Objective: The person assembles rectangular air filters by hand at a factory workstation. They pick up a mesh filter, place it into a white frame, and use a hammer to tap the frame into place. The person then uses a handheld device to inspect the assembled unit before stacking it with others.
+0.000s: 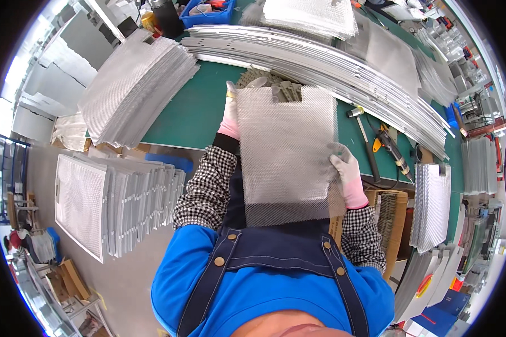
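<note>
A flat silver wire mesh sheet (284, 151), with a rectangular notch in its far edge, is held up in front of my apron. My left hand (230, 111), in a white and pink glove, closes on its left edge near the far corner. On the opposite edge, lower down, my gloved right hand (347, 173) grips the mesh between thumb and fingers. Beyond the notch lies a pile of small grey parts (289, 91), partly hidden by the sheet. The mesh overlaps the near edge of the green worktable (180, 121).
Stacked mesh sheets (135, 90) stand at the left; framed mesh panels (81, 205) are lined up below. Long metal strips (320, 62) cross the table's back. A hammer (368, 147) and a power screwdriver (396, 151) lie right, near another mesh stack (433, 205) and a cardboard box (400, 224).
</note>
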A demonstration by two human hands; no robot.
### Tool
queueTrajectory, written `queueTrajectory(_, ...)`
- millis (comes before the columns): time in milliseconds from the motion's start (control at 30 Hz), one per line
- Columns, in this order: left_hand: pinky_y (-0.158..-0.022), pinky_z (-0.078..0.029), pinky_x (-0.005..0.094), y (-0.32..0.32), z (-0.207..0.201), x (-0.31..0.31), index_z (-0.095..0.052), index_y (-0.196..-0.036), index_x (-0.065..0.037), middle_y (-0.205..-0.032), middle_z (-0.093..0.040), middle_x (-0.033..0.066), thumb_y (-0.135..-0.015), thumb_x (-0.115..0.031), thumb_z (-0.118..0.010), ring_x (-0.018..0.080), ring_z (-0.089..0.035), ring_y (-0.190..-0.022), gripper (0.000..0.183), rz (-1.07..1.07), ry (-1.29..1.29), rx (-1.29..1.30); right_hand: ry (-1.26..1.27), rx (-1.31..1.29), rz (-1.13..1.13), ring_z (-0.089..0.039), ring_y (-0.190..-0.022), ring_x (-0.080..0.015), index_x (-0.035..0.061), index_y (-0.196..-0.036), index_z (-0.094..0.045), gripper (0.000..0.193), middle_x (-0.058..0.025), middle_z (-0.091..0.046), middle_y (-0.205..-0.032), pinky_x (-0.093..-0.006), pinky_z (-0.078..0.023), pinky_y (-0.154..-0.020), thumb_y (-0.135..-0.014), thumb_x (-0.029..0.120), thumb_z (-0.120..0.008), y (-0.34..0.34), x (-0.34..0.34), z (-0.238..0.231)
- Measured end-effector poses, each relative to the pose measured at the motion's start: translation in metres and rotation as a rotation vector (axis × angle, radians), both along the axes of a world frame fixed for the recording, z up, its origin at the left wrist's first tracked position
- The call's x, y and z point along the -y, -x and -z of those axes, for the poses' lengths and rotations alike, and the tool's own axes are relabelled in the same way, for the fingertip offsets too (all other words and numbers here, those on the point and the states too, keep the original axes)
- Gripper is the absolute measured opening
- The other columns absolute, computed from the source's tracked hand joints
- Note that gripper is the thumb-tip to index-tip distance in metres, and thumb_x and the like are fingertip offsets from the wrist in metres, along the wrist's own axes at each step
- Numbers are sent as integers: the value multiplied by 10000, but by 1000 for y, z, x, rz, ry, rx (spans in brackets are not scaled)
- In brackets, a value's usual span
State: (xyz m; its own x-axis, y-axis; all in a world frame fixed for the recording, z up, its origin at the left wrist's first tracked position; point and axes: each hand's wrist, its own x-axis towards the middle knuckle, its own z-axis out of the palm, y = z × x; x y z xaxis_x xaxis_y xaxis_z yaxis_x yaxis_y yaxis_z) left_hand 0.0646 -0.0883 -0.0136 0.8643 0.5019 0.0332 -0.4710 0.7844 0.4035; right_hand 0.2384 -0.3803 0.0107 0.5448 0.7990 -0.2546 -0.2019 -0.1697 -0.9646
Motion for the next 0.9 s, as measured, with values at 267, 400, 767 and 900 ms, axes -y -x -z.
queueTrajectory(267,-1048,-480,451,7,34,-15,-532,-1420,-70,-1356,-597,122,-944,-718,-501,263,-584,-1204,805,35,129,19,126,-63,-20,-704,-768,-186,-30,-1340,-523,396,-144,-698,-1002,-303,-574,-663,-959,67,-566,15,7,-25)
queueTrajectory(400,-1033,-476,417,32,42,-29,-527,-1435,-54,-1332,-625,135,-958,-722,-461,279,-591,-1155,824,-139,-130,-246,23,182,-142,-689,-705,-181,-26,-1267,-572,353,-110,-698,-910,-342,-582,-650,-974,169,-600,-4,19,-2)
queueTrajectory(767,-1161,-355,475,9,34,-25,-356,-1531,11,-1545,-408,193,-948,-772,-401,347,-449,-1367,976,-218,-350,-430,1298,1105,501,-539,-1290,-359,190,-1422,-566,787,-188,-547,-1410,-450,-451,-1072,-732,493,-796,-210,321,-78)
queueTrajectory(900,-1172,-341,474,7,28,-18,-345,-1536,8,-1553,-398,187,-944,-765,-423,348,-426,-1394,977,-410,-323,-672,1312,1060,398,-516,-1311,-388,212,-1490,-505,898,-245,-512,-1427,-444,-430,-1103,-702,518,-809,-221,341,-78)
